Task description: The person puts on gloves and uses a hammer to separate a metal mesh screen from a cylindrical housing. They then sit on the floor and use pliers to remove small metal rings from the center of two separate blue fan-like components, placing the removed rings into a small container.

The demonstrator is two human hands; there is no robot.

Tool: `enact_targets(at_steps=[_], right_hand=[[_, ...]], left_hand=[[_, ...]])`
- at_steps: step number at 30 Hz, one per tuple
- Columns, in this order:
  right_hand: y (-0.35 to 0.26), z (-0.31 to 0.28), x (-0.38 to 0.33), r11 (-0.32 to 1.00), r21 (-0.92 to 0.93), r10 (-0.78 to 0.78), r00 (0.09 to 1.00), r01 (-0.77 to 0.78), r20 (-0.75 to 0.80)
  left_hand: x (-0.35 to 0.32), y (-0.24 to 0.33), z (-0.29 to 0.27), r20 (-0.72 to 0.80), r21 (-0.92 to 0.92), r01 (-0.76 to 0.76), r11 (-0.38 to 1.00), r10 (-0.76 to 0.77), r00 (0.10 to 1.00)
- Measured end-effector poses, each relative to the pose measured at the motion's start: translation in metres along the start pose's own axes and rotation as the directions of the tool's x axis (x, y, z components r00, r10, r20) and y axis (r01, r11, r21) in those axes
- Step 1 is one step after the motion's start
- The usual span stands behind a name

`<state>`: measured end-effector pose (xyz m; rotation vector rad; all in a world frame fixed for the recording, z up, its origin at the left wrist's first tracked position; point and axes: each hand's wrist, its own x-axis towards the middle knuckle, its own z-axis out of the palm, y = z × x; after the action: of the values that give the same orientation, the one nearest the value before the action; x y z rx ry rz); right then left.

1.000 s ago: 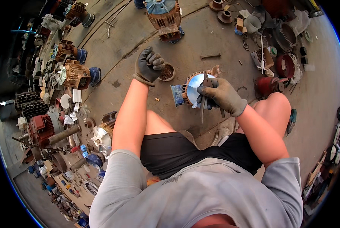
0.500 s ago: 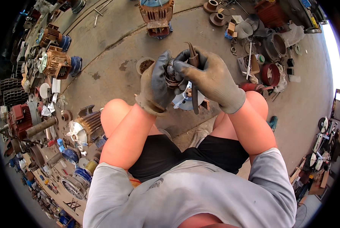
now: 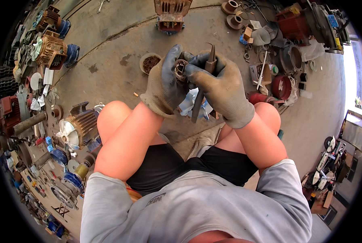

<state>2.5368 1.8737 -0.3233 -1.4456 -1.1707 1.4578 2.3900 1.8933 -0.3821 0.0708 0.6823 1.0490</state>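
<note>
Both of my hands wear grey-and-black coated work gloves and meet in front of my knees. Closed fingers of my left hand (image 3: 167,83) grip a small round metal part (image 3: 180,68) whose ring-shaped opening faces up. My right hand (image 3: 224,81) is wrapped round a dark hand tool (image 3: 197,106). Its bent, pointed tip (image 3: 211,50) sticks out above the fist, and its long dark end hangs below. The right thumb and fingertips press close to the round part. My fingers hide much of both things.
Beyond my left hand stands a round bowl (image 3: 143,66) of rusty, curly bits. A rusty motor (image 3: 172,18) is ahead. More motors (image 3: 53,48) and loose parts crowd the left. Housings, a red ring (image 3: 282,87) and a box (image 3: 257,73) lie right. Under my hands is a blue-and-white object (image 3: 205,110).
The round part is tilted so that its ring opening shows. The tool's lower end has swung leftward. My view has shifted slightly; both grips continue.
</note>
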Motion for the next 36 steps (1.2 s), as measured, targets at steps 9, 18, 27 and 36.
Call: enact_targets(at_steps=[9,18,27,36], right_hand=[[0.005,-0.016,-0.001,0.989,0.149,0.02,0.998,-0.012,-0.052],[0.001,-0.035,-0.003,0.998,-0.022,-0.054,0.986,0.051,-0.157],[0.017,-0.048,-0.008,0.994,0.107,-0.013,0.995,0.024,-0.104],[0.017,-0.048,-0.009,0.959,-0.011,-0.278,0.951,0.282,0.134]], left_hand=[[0.004,-0.003,-0.013,0.223,0.045,0.085,0.995,-0.093,0.97],[-0.015,0.005,0.001,0.18,0.075,0.226,0.971,-0.236,0.955],[-0.012,0.003,-0.009,0.158,0.241,0.14,0.96,-0.181,0.971],[-0.007,0.005,-0.012,0.162,0.454,0.215,0.864,-0.318,0.934]])
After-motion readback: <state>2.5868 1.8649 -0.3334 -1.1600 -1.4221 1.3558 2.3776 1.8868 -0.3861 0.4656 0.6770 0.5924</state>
